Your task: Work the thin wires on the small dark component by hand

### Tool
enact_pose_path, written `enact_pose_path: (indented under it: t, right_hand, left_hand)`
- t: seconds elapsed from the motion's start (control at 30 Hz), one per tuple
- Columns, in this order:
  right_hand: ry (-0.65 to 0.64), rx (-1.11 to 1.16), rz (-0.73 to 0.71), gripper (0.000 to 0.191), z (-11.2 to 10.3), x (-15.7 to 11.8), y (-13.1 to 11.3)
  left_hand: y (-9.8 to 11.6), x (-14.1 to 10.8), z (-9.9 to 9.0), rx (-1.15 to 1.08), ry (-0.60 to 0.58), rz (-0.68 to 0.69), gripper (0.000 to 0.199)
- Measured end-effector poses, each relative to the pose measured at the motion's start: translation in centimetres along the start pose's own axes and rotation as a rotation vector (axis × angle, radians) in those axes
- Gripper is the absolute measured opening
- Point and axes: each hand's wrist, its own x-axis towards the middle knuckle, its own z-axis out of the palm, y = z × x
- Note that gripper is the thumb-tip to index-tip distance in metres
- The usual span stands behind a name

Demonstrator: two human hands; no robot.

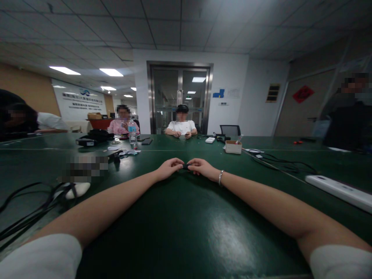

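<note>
Both my arms reach forward over the dark green table point(162, 240). Between my fingertips is a small black object point(185, 166); its kind is too small to make out. My left hand point(171, 168) pinches its left end with thumb and fingers. From the other side, my right hand point(202, 168) grips the right end, a silvery bracelet point(221, 177) around that wrist. The object is held just over or against the tabletop; which of the two I cannot tell.
A water bottle point(132, 133), a black bag point(95, 136) and a phone point(147, 141) lie or stand to the far left. Right of centre sits a small cardboard box point(233, 147). Cables point(279, 162) and a white power strip point(340, 190) lie at right. Several people are around the table.
</note>
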Motion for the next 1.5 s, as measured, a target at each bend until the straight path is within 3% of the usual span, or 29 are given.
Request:
enact_pose_path:
  t: [0.3,0.53,0.63,0.77,1.0,1.27,1.5]
  right_hand:
    - [0.011,0.02,0.02,0.025,0.1,-0.1,-0.1]
    - [0.007,0.008,0.013,0.021,0.1,-0.1,-0.2]
    - [0.016,0.0,0.024,0.021,0.1,-0.2,-0.3]
    - [0.008,-0.003,0.014,0.023,0.1,-0.2,-0.3]
    - [0.023,0.018,0.014,0.023,0.1,0.0,0.1]
    - [0.015,0.003,0.017,0.024,0.0,0.0,0.1]
    - [0.0,0.017,-0.003,0.033,-0.2,0.2,0.5]
  left_hand:
    - [-0.3,-0.1,0.0,0.173,0.06,0.057,0.033]
    - [0.7,-0.6,0.0,0.335,0.072,0.204,0.028]
    - [0.7,-0.5,0.1,0.328,0.103,0.159,0.029]
    - [0.3,-0.3,0.2,0.229,0.055,0.041,0.032]
    - [0.3,-0.3,0.1,0.253,0.048,0.091,0.031]
    - [0.3,-0.3,0.4,0.186,0.036,0.014,0.034]
    - [0.1,-0.2,0.4,0.19,0.081,0.07,0.03]
